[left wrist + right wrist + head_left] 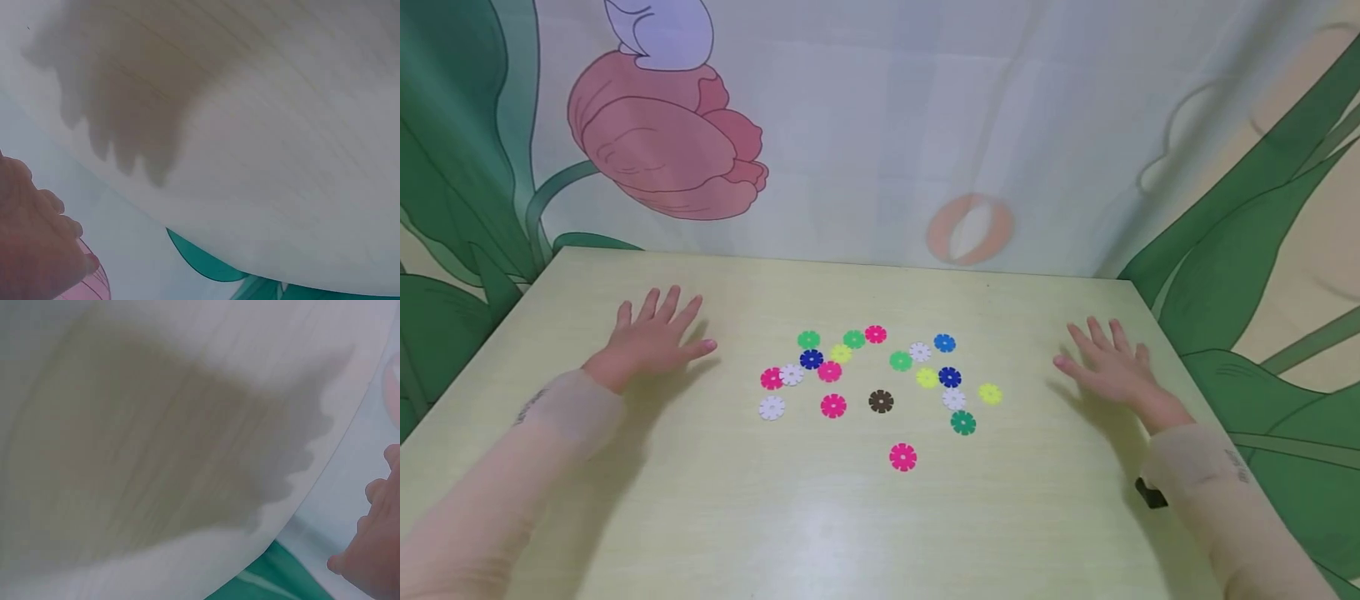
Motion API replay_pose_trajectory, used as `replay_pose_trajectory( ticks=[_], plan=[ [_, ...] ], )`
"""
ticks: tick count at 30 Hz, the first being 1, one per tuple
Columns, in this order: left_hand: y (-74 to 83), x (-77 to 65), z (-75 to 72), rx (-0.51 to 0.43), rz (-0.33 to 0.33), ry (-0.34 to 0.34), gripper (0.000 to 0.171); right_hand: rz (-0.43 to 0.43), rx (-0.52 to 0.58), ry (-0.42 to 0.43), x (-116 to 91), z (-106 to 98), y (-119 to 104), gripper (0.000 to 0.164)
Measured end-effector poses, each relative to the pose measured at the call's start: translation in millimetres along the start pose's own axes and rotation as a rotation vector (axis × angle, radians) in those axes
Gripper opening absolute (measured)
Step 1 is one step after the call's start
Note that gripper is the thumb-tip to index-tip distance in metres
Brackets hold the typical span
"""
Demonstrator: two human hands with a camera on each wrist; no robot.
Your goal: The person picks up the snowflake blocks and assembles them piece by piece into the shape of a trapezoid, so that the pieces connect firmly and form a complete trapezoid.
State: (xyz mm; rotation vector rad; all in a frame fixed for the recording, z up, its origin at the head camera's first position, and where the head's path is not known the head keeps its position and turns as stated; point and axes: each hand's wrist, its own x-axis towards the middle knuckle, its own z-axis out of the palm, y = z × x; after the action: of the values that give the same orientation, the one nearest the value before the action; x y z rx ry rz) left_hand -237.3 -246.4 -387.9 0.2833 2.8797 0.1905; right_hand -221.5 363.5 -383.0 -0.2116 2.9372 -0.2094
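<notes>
Small flower-shaped plastic discs lie flat across the middle of the table in the head view. Among them are a brown disc (881, 402), a pink disc (903, 457) nearest the front, a dark green disc (963, 422) and a light blue disc (944, 342). My left hand (651, 340), fingers spread, is left of the discs and holds nothing. To their right, my right hand (1108, 367) is likewise spread and bare. Both wrist views show a hand's shadow on the tabletop, with the left hand (37, 237) and right hand (375, 531) at the frame edges.
The pale wooden table (820, 533) ends at a back edge against a printed curtain (850, 133) with a pink flower and green leaves. A white disc (771, 407) and a pink disc (772, 378) lie at the group's left side, a yellow disc (990, 393) at its right.
</notes>
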Motion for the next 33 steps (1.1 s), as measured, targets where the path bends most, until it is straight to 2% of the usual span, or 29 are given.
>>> replay_pose_trajectory(
  ticks=[11, 15, 20, 28, 33],
  plan=[
    [37.8, 17.5, 3.9, 0.045, 0.083, 0.027, 0.085, -0.069, -0.011, 0.017, 15, 5, -32, 0.08],
    [50.5, 22.2, 5.1, 0.031, 0.105, 0.052, 0.08, -0.09, 0.009, 0.037, 19, 4, -46, 0.08],
    [66.5, 30.1, 7.5, 0.023, 0.143, 0.052, 0.077, -0.112, 0.03, 0.036, 24, 4, -64, 0.08],
    [101.9, 45.1, 10.4, 0.062, 0.238, 0.033, 0.072, -0.194, 0.066, 0.021, 37, 7, -93, 0.077],
    [123.5, 52.7, 12.3, 0.015, 0.308, 0.072, 0.066, -0.229, 0.087, 0.0, 43, 11, -111, 0.076]
  ],
)
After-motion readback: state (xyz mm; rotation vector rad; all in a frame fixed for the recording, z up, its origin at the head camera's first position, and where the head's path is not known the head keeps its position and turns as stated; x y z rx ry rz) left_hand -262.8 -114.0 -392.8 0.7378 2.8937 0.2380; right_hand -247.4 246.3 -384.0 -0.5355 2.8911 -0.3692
